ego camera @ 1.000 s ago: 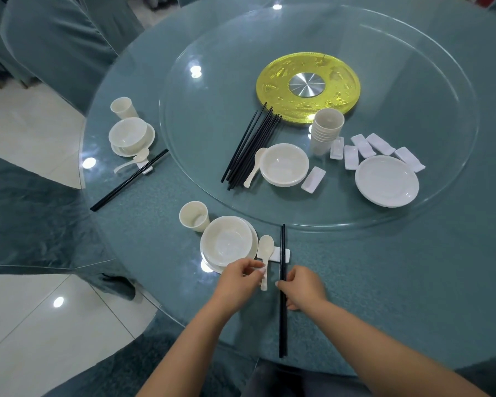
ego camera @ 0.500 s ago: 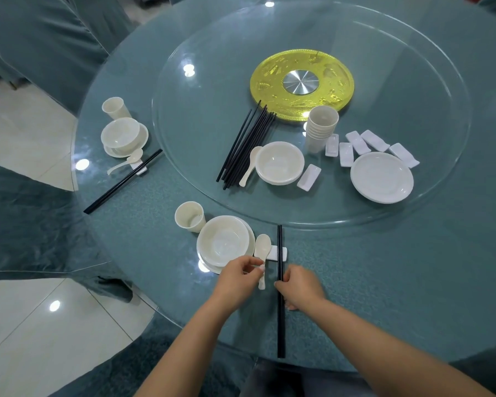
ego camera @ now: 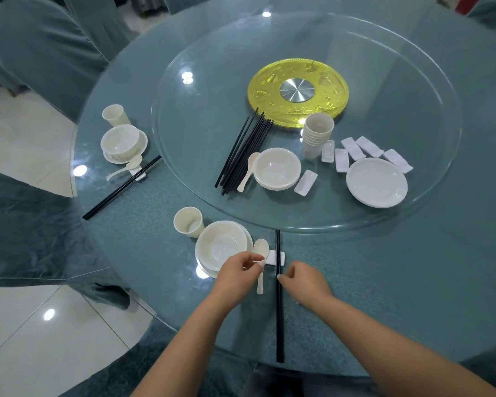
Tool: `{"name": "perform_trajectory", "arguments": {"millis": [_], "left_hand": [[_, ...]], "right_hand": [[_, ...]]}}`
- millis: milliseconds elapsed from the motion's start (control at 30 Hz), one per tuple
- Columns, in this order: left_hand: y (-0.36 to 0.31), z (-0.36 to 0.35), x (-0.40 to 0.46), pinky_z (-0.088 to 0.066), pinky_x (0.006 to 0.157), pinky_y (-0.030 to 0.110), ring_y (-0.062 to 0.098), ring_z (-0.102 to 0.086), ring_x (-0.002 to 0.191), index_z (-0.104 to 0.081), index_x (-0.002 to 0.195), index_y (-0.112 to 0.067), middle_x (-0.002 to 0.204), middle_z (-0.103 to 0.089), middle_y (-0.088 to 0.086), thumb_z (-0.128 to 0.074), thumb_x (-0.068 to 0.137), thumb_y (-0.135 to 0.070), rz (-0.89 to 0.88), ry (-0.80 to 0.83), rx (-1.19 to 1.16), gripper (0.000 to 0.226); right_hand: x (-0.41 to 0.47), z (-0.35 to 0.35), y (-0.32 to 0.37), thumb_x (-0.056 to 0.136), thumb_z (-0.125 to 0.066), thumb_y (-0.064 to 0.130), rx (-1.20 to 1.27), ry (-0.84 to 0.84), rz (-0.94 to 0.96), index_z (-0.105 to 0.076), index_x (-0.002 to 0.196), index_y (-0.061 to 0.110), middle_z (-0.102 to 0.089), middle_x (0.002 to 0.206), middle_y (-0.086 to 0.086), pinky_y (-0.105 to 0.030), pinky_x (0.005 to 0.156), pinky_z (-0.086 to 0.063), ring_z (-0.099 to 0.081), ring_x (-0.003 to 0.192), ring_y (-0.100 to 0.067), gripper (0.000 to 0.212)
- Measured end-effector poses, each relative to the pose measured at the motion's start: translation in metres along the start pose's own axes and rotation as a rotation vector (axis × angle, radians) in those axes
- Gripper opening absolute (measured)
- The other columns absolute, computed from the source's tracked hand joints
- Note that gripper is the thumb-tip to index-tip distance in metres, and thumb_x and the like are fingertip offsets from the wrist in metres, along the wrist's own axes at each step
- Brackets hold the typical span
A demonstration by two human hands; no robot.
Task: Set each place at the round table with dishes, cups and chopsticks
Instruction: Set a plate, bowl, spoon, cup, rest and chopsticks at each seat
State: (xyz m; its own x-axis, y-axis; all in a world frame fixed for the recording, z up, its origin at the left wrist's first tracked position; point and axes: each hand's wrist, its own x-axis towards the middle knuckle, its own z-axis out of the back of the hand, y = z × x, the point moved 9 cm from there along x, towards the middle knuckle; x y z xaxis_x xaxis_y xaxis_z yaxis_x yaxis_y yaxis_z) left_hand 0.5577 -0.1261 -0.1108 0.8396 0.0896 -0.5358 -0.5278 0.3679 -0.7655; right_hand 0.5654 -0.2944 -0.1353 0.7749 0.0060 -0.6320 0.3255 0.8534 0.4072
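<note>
1. At lower centre, the left hand [ego camera: 238, 272] pinches the spoon [ego camera: 260, 253] handle beside the bowl [ego camera: 222, 245].
2. The right hand [ego camera: 304, 280] pinches the chopsticks [ego camera: 278, 310] lying across the rest [ego camera: 281, 257].
3. A cup [ego camera: 188, 221] stands just upper left of the bowl; spare chopsticks [ego camera: 245, 151] lie on the glass turntable [ego camera: 413, 67].

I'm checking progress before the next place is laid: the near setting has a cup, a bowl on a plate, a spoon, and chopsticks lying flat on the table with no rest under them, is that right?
Not quite. In the head view the chopsticks do have a rest: they lie across a white chopstick rest beside the spoon. The cup and bowl on its plate are as you say.
</note>
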Motion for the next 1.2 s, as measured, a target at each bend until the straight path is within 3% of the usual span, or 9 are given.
{"name": "perform_trajectory", "arguments": {"millis": [100,233,333,467,567,700,867,1067,1200], "left_hand": [[-0.015,-0.001,0.005,-0.051,0.083,0.027,0.018,-0.066,0.089,-0.069,0.103,-0.022,0.091,-0.070,-0.001,-0.061,0.090,-0.023,-0.048,0.004,0.022,0.015],[-0.038,0.002,0.010,-0.050,0.084,0.023,0.009,-0.064,0.091,-0.068,0.099,-0.027,0.093,-0.069,-0.007,-0.059,0.091,-0.024,-0.121,-0.023,0.055,0.012],[-0.053,0.004,0.012,-0.048,0.082,0.019,0.004,-0.062,0.090,-0.068,0.102,-0.026,0.093,-0.068,-0.012,-0.058,0.092,-0.023,-0.168,-0.045,0.101,0.014],[-0.070,0.001,0.016,-0.041,0.090,0.019,0.008,-0.057,0.106,-0.065,0.116,-0.021,0.111,-0.063,-0.011,-0.055,0.094,-0.024,-0.238,-0.068,0.264,0.024],[-0.080,-0.007,0.023,-0.035,0.098,0.022,0.014,-0.048,0.123,-0.057,0.129,-0.019,0.130,-0.056,-0.005,-0.051,0.096,-0.025,-0.327,-0.053,0.495,0.034],[-0.084,-0.026,0.036,-0.024,0.111,0.028,0.019,-0.031,0.138,-0.046,0.138,-0.016,0.144,-0.045,0.000,-0.045,0.099,-0.030,-0.382,0.008,0.776,0.042],[-0.070,-0.050,0.054,-0.003,0.121,0.043,0.019,0.000,0.149,-0.023,0.150,-0.020,0.161,-0.012,0.001,-0.035,0.101,-0.037,-0.292,0.122,0.986,0.054],[-0.073,-0.078,0.063,0.001,0.120,0.044,0.019,0.005,0.149,-0.011,0.154,-0.018,0.162,-0.002,0.001,-0.032,0.102,-0.040,-0.291,0.170,1.071,0.060],[-0.079,-0.091,0.069,0.001,0.120,0.043,0.019,0.005,0.149,-0.006,0.154,-0.017,0.162,0.000,0.002,-0.032,0.102,-0.040,-0.277,0.188,1.084,0.062]], "right_hand": [[0.013,0.030,-0.008,0.091,-0.055,0.036,0.019,-0.135,0.043,-0.059,0.099,0.018,-0.067,0.099,-0.002,-0.031,0.075,-0.047,-0.061,0.093,-0.024,0.019],[0.025,0.074,-0.009,0.090,-0.057,0.024,-0.060,-0.332,0.213,-0.060,0.111,0.014,-0.061,0.114,-0.005,-0.036,0.091,-0.043,-0.052,0.110,-0.024,0.023],[0.027,0.092,-0.006,0.090,-0.057,0.023,-0.152,-0.387,0.287,-0.056,0.121,0.013,-0.055,0.125,-0.004,-0.035,0.100,-0.038,-0.045,0.121,-0.024,0.033],[0.039,0.084,-0.005,0.096,-0.048,0.030,-0.343,-0.231,0.313,-0.029,0.148,0.014,-0.021,0.158,-0.005,-0.033,0.118,-0.012,-0.014,0.147,-0.020,0.057],[0.046,0.073,-0.014,0.099,-0.042,0.037,-0.460,-0.101,0.308,-0.008,0.154,0.017,0.001,0.162,-0.001,-0.038,0.121,-0.004,0.002,0.149,-0.017,0.068],[0.048,0.070,-0.028,0.099,-0.039,0.039,-0.563,-0.057,0.326,0.004,0.154,0.020,0.014,0.160,0.004,-0.041,0.121,-0.001,0.012,0.147,-0.012,0.072],[0.049,0.074,-0.038,0.099,-0.039,0.038,-0.586,-0.037,0.391,0.007,0.153,0.020,0.016,0.159,0.007,-0.042,0.121,0.001,0.014,0.146,-0.009,0.073],[0.052,0.085,-0.047,0.100,-0.037,0.038,-0.584,-0.021,0.426,0.004,0.154,0.021,0.013,0.160,0.008,-0.040,0.121,0.002,0.012,0.147,-0.008,0.070],[0.056,0.101,-0.050,0.100,-0.041,0.038,-0.409,-0.033,0.460,-0.013,0.154,0.021,-0.002,0.161,0.007,-0.031,0.120,-0.002,0.000,0.148,-0.007,0.063]]}}
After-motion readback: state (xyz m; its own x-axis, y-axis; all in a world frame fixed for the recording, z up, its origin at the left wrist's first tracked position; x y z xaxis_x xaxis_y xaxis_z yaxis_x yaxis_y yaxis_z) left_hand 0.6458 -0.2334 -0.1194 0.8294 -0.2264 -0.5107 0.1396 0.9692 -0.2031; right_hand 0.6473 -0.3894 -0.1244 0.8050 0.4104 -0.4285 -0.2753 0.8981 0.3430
